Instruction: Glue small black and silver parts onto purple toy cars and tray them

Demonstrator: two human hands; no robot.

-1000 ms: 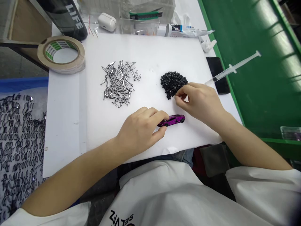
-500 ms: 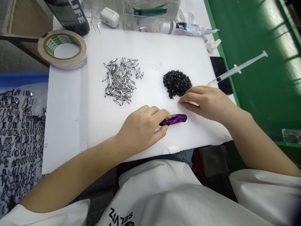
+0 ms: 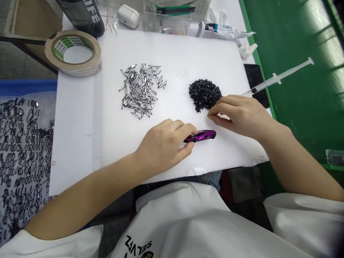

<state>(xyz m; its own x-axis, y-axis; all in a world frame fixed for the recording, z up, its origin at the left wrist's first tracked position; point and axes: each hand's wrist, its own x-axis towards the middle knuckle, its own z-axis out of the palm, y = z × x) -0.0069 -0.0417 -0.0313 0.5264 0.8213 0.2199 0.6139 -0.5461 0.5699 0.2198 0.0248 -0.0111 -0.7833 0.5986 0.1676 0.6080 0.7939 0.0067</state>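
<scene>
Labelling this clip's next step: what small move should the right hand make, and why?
I'd probably bring the right hand to the free end of the purple toy car: its pinch looks closed beside the pile of black pieces, while the left hand grips the car's other end. Can't tell whether a piece is pinched.

A wide roll of tan tape with a green-and-white core lies flat on the white worktop. Just beyond and to the right of the tape roll is a dark bottle with white lettering. Farther right of the roll come a small white rounded case, a clear plastic box containing a green-and-black cutter, and a tube. Well right of the roll lies crumpled white tissue.
</scene>
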